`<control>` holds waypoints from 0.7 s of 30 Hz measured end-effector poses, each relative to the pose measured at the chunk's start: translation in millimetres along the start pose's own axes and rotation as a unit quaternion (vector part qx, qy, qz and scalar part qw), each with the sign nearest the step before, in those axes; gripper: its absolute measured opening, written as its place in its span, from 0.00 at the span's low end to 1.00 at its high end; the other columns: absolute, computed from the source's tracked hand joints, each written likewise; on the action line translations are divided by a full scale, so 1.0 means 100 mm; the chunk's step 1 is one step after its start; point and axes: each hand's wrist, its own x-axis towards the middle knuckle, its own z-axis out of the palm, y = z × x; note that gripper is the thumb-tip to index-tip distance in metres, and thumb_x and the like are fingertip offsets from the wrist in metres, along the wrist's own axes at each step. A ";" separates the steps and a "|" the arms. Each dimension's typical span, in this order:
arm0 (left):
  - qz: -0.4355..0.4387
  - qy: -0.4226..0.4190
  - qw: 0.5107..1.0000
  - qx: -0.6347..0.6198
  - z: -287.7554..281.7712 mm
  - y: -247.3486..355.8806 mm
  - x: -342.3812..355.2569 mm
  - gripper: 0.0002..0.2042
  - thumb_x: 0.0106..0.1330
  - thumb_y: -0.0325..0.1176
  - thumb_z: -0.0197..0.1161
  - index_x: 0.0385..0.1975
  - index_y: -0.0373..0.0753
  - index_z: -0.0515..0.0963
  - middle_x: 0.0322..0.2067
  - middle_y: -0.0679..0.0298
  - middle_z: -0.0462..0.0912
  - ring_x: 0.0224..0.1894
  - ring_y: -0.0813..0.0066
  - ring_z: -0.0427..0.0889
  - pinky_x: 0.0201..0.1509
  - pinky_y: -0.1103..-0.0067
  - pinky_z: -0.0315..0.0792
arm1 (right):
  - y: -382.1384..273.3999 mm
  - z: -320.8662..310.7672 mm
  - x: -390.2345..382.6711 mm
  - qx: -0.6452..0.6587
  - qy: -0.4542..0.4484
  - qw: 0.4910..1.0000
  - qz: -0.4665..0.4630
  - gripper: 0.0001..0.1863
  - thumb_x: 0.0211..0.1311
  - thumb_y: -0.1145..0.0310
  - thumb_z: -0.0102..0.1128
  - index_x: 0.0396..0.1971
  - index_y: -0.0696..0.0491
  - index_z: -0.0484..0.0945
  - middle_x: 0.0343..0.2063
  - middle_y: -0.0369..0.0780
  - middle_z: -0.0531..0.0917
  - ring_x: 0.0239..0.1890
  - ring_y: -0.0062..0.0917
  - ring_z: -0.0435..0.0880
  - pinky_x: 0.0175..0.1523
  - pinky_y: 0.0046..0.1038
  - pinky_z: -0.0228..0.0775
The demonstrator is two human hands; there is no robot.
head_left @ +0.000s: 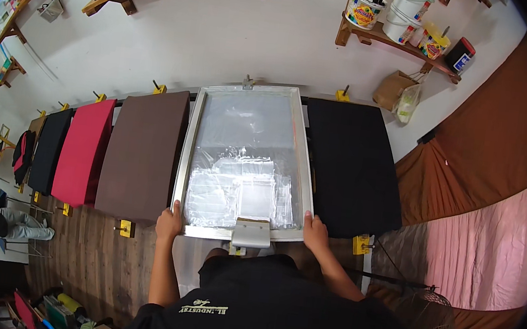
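Now your left hand [169,221] and right hand [316,229] each grip a near corner of the screen frame [248,159], fingers closed on its rim, at frame centre. I judge uneven pull may shift it against the brown board [143,151].

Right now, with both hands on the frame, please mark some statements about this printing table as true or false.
1. The left hand and the right hand grip the near corners of the screen frame. True.
2. The board directly left of the frame is red. False: the brown board lies next to it; the red board comes after that one.
3. A black board lies to the right of the frame. True.
4. The wall shelf at upper right is bare. False: it carries paint buckets and jars.
5. The squeegee rests at the frame's far edge. False: it sits at the near edge, between the hands.
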 end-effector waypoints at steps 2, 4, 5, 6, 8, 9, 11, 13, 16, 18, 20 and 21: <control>0.003 -0.003 1.000 -0.003 0.03 -0.04 0.01 0.42 0.74 0.67 0.37 0.43 0.25 0.81 0.45 0.32 0.82 0.53 0.33 0.80 0.59 0.52 0.72 | 0.02 0.02 0.01 0.004 0.016 1.000 -0.006 0.36 0.77 0.41 0.36 0.42 0.63 0.78 0.38 0.63 0.83 0.45 0.63 0.81 0.54 0.57 0.72; 0.011 -0.007 1.000 -0.005 0.02 -0.05 0.01 0.43 0.74 0.68 0.37 0.43 0.25 0.81 0.45 0.32 0.82 0.54 0.33 0.80 0.59 0.52 0.72 | 0.06 0.04 0.02 -0.001 0.023 1.000 -0.002 0.36 0.77 0.41 0.36 0.41 0.63 0.78 0.38 0.63 0.83 0.45 0.63 0.81 0.54 0.57 0.72; 0.017 -0.017 1.000 -0.005 0.02 -0.03 0.03 0.43 0.74 0.68 0.37 0.43 0.25 0.82 0.45 0.32 0.82 0.54 0.33 0.80 0.59 0.52 0.72 | 0.09 0.04 0.03 -0.006 0.029 1.000 0.002 0.36 0.77 0.41 0.36 0.41 0.63 0.78 0.37 0.63 0.83 0.45 0.63 0.81 0.54 0.57 0.72; 0.022 -0.028 0.999 -0.002 0.01 -0.06 0.02 0.43 0.74 0.68 0.37 0.43 0.25 0.82 0.45 0.31 0.82 0.54 0.33 0.80 0.59 0.52 0.71 | 0.04 0.00 0.01 0.004 0.027 1.000 0.003 0.36 0.77 0.41 0.37 0.40 0.63 0.79 0.37 0.64 0.83 0.46 0.63 0.81 0.55 0.56 0.72; 0.039 -0.031 0.999 0.001 0.07 -0.15 0.08 0.44 0.74 0.68 0.36 0.41 0.24 0.82 0.45 0.31 0.82 0.53 0.32 0.80 0.59 0.52 0.71 | 0.07 0.02 0.05 0.016 0.033 0.999 0.001 0.36 0.77 0.41 0.38 0.39 0.64 0.79 0.38 0.64 0.83 0.47 0.63 0.81 0.55 0.56 0.72; 0.047 -0.035 0.998 -0.002 0.05 -0.13 0.08 0.44 0.74 0.68 0.36 0.40 0.24 0.82 0.45 0.31 0.82 0.53 0.32 0.80 0.59 0.52 0.72 | 0.09 0.02 0.07 0.008 0.038 0.999 0.001 0.36 0.77 0.41 0.38 0.39 0.64 0.80 0.38 0.64 0.83 0.47 0.62 0.81 0.55 0.55 0.72; 0.053 -0.046 0.998 -0.006 0.00 -0.15 0.07 0.44 0.74 0.68 0.35 0.40 0.24 0.82 0.44 0.30 0.82 0.53 0.32 0.80 0.59 0.52 0.72 | 0.04 -0.01 0.05 0.028 0.045 0.999 0.005 0.37 0.76 0.40 0.38 0.40 0.64 0.80 0.39 0.64 0.83 0.49 0.62 0.80 0.56 0.55 0.71; 0.077 -0.045 0.996 -0.016 -0.01 -0.17 0.09 0.44 0.74 0.68 0.35 0.40 0.24 0.82 0.44 0.30 0.82 0.52 0.32 0.80 0.59 0.52 0.72 | 0.02 -0.01 0.04 0.022 0.051 0.998 0.007 0.37 0.76 0.39 0.38 0.41 0.63 0.80 0.40 0.64 0.83 0.50 0.62 0.80 0.57 0.55 0.71; 0.082 -0.043 0.996 -0.016 -0.04 -0.16 0.12 0.44 0.74 0.68 0.36 0.40 0.23 0.82 0.44 0.30 0.82 0.52 0.32 0.80 0.59 0.52 0.72 | 0.01 0.03 0.02 0.016 0.052 0.998 0.016 0.38 0.76 0.39 0.37 0.41 0.63 0.81 0.41 0.64 0.82 0.51 0.62 0.79 0.58 0.54 0.70; 0.078 -0.047 0.996 -0.016 -0.04 -0.17 0.11 0.44 0.74 0.68 0.36 0.40 0.23 0.82 0.44 0.30 0.82 0.52 0.33 0.81 0.59 0.52 0.72 | 0.02 0.06 -0.03 0.011 0.064 0.998 0.017 0.38 0.76 0.39 0.37 0.41 0.63 0.81 0.41 0.64 0.83 0.51 0.62 0.79 0.58 0.54 0.70; 0.081 -0.038 0.996 -0.027 -0.04 -0.20 0.13 0.45 0.74 0.69 0.36 0.40 0.22 0.83 0.45 0.29 0.81 0.54 0.33 0.79 0.60 0.53 0.71 | -0.03 0.03 0.07 0.007 0.067 0.998 0.005 0.38 0.76 0.38 0.37 0.41 0.63 0.81 0.42 0.64 0.83 0.52 0.62 0.79 0.59 0.54 0.70; 0.079 -0.039 0.996 -0.027 -0.04 -0.21 0.12 0.45 0.74 0.69 0.36 0.40 0.22 0.83 0.45 0.29 0.81 0.54 0.33 0.79 0.60 0.53 0.71 | -0.03 0.05 0.04 0.004 0.066 0.998 -0.002 0.38 0.76 0.38 0.37 0.41 0.63 0.81 0.42 0.64 0.83 0.52 0.62 0.79 0.59 0.54 0.70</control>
